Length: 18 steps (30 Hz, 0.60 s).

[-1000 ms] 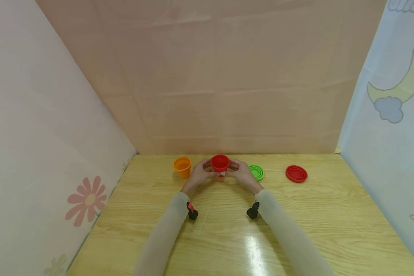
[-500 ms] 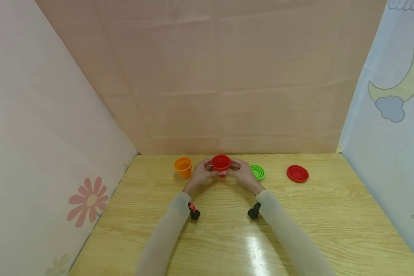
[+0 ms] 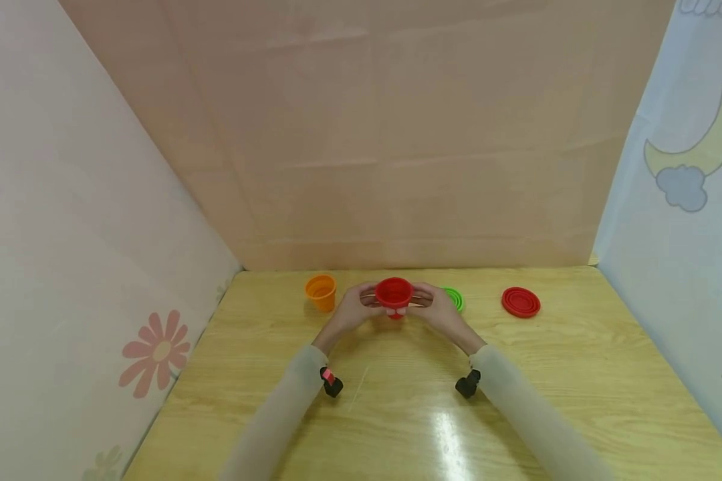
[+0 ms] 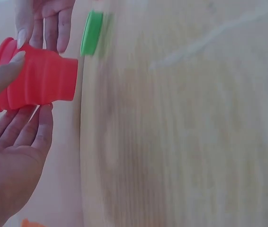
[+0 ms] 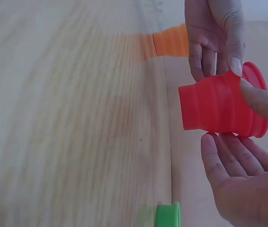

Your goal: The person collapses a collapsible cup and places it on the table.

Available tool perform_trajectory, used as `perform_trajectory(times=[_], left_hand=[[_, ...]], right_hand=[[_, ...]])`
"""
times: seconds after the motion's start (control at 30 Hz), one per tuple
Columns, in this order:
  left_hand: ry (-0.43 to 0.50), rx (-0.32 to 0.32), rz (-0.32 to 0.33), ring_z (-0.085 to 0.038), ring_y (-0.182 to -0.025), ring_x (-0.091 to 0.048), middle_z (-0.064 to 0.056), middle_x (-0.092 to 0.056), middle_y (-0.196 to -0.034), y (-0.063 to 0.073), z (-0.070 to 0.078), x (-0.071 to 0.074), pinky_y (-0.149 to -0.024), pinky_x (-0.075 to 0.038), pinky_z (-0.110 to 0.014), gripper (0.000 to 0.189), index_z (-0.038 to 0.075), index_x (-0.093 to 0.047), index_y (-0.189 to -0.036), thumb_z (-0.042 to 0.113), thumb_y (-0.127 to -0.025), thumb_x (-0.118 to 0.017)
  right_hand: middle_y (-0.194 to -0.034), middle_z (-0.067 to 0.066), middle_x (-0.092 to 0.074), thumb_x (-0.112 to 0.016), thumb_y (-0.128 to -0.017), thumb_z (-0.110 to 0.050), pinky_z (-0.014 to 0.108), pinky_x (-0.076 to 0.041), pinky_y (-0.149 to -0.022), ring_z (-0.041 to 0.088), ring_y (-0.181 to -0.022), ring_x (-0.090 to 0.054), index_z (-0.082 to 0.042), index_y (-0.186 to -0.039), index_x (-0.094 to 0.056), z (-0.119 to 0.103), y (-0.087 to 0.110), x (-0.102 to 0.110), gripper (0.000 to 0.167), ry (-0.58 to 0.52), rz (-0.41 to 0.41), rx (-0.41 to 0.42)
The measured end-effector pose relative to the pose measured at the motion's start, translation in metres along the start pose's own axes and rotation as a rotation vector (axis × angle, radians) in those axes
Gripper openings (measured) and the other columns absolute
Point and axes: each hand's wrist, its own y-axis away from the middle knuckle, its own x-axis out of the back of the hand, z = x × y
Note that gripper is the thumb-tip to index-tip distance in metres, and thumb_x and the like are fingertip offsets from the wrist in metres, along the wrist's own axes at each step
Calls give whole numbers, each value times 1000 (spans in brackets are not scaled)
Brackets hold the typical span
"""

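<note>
A red collapsible cup [image 3: 394,294], drawn out to a tapered shape with its wide rim up, is held above the table between both hands. My left hand [image 3: 352,310] grips it from the left, thumb on the near side and fingers around the far side. From the right, my right hand [image 3: 439,311] holds it the same way. In the left wrist view the cup [image 4: 41,78] shows stepped folds down its wall. Both thumbs meet near the rim in the right wrist view, where the cup [image 5: 219,104] hangs clear of the tabletop.
An orange extended cup [image 3: 321,292] stands left of the hands. Flattened green [image 3: 455,298] and red collapsible cups lie to the right; the red flattened cup [image 3: 521,302] is farther out. The wooden table [image 3: 397,414] meets a covered back wall.
Both hands have brought the red cup nearer to me and slightly right, raising it. The right hand now covers part of the green cup. Nothing was let go.
</note>
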Motion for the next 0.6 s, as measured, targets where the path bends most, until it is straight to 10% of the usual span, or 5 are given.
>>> perform_trajectory(times=[0.6], left_hand=[[5, -27, -79, -26, -124, -72, -6, -70, -139, 54, 9, -38, -102, -62, -35, 58, 16, -64, -141, 22, -88, -87]], right_hand=[[-134, 27, -69, -87, -86, -13, 22, -63, -90, 32, -117, -73, 2, -142, -59, -1, 73, 11, 64, 20, 1, 65]])
